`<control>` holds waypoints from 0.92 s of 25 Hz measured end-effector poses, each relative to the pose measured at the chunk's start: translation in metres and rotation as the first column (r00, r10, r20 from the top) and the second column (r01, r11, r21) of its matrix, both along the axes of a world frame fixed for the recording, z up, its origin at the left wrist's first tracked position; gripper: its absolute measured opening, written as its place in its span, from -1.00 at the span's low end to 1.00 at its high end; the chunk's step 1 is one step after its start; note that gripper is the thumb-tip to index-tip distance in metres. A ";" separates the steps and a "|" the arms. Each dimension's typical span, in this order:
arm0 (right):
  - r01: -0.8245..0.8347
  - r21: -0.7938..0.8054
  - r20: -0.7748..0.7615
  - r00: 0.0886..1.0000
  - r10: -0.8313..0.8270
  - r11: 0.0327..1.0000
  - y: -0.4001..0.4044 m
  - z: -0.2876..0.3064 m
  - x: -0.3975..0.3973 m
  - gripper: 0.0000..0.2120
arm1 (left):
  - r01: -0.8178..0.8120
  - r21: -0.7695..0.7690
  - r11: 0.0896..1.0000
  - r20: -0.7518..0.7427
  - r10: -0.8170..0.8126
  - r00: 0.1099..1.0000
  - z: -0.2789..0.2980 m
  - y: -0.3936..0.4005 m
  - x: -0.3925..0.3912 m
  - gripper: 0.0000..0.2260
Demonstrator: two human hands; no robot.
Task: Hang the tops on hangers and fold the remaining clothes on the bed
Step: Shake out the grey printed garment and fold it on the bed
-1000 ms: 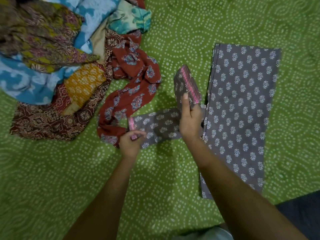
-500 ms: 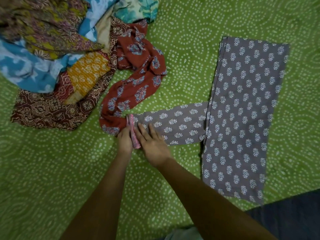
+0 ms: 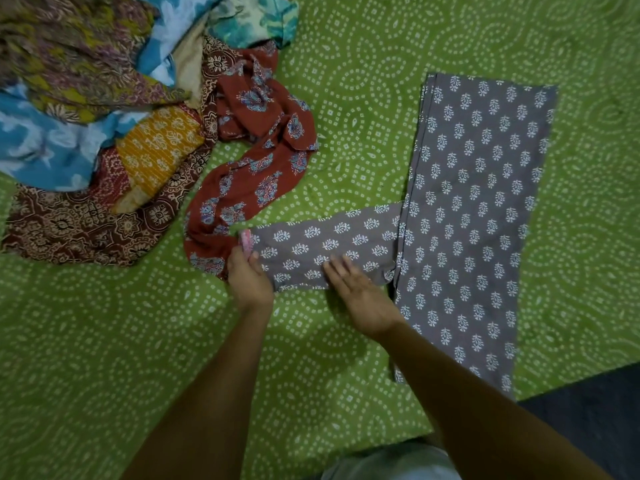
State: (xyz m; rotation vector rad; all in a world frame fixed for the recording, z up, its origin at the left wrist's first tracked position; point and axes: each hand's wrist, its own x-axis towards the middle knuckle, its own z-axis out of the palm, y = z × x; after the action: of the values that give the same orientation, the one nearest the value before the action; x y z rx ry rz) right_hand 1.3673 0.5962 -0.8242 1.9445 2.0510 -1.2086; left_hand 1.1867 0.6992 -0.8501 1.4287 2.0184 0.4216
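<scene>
Presently: grey printed top flat on green bedspread, sleeve laid out sideways — left hand pinching pink cuff, right hand open, fingers flat on sleeve. Best kept taut at cuff, smoothed toward body before folding. Unsorted pile of clothes upper left, rust garment touching cuff end; dark floor lower right.
</scene>
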 end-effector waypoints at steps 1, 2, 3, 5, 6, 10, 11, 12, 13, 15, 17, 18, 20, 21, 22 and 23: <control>0.037 0.087 -0.071 0.997 -0.031 0.995 -0.005 0.001 0.003 -0.41 | -0.032 0.017 0.999 0.026 0.031 0.999 0.003 0.000 0.001 -0.76; 0.166 0.144 -0.114 0.982 -0.150 0.976 -0.006 0.001 0.007 -0.46 | -0.065 0.040 0.997 0.044 0.064 0.997 0.007 0.001 0.003 -0.75; 0.407 0.188 -0.126 0.913 -0.389 0.894 -0.007 -0.001 0.013 -0.56 | -0.099 0.065 0.993 0.055 0.096 0.994 0.011 0.002 0.006 -0.73; 0.823 0.213 -0.127 0.558 -0.820 0.527 -0.005 -0.008 0.025 -0.79 | -0.173 0.113 0.978 0.117 0.159 0.980 0.023 0.004 0.015 -0.69; 0.896 0.142 -0.135 0.438 -0.889 0.421 -0.003 -0.009 0.030 -0.86 | -0.216 0.142 0.966 0.174 0.191 0.966 0.031 0.006 0.021 -0.69; 0.720 -0.250 -0.250 0.598 -0.761 0.648 0.011 0.001 0.036 -0.79 | -0.287 0.225 0.931 0.350 0.198 0.916 0.068 0.009 0.070 -0.65; 0.790 -0.297 -0.331 0.441 -0.834 0.536 0.011 0.012 0.042 -0.76 | -0.219 0.211 0.953 0.355 0.134 0.925 0.078 0.004 0.095 -0.63; 0.857 -0.390 -0.430 0.154 -0.890 0.337 0.007 0.020 0.058 -0.71 | -0.090 0.185 0.979 0.371 0.016 0.928 0.089 -0.006 0.126 -0.60; 0.828 -0.532 -0.504 -0.145 -0.852 0.174 0.000 0.026 0.079 -0.64 | 0.103 0.160 0.982 0.420 -0.162 0.893 0.098 -0.021 0.157 -0.57; 0.578 -0.813 -0.489 -0.609 -0.624 0.073 -0.027 0.026 0.132 -0.45 | 0.593 0.165 0.789 0.327 -0.610 0.722 0.104 -0.056 0.208 -0.54; 0.539 -0.841 -0.459 -0.665 -0.589 0.046 -0.051 0.025 0.178 -0.40 | 0.869 0.023 0.495 0.009 -0.869 0.495 0.083 -0.084 0.233 -0.40; 0.633 -0.774 -0.481 -0.580 -0.658 0.008 -0.062 0.021 0.191 -0.52 | 0.890 -0.087 0.448 -0.105 -0.892 0.439 0.067 -0.092 0.237 -0.33; 0.851 -0.520 -0.465 -0.351 -0.813 -0.070 -0.077 0.011 0.204 -0.74 | 0.836 -0.250 0.488 -0.221 -0.870 0.442 0.039 -0.102 0.237 -0.26; 0.886 -0.458 -0.460 -0.308 -0.833 -0.075 -0.084 0.004 0.207 -0.75 | 0.817 -0.276 0.506 -0.259 -0.858 0.443 0.029 -0.108 0.236 -0.25; 0.885 -0.460 -0.465 -0.314 -0.828 -0.077 -0.092 0.000 0.209 -0.76 | 0.818 -0.271 0.507 -0.292 -0.853 0.432 0.024 -0.113 0.236 -0.24; 0.878 -0.469 -0.471 -0.340 -0.814 -0.096 -0.101 -0.001 0.209 -0.78 | 0.829 -0.254 0.498 -0.329 -0.851 0.410 0.021 -0.117 0.237 -0.23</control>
State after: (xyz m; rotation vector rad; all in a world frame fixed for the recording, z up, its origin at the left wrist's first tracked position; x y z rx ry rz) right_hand 1.5762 0.4954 -0.8248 3.6261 -0.2805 -2.2381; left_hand 1.4236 0.5817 -0.8291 2.4202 1.2357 -0.4365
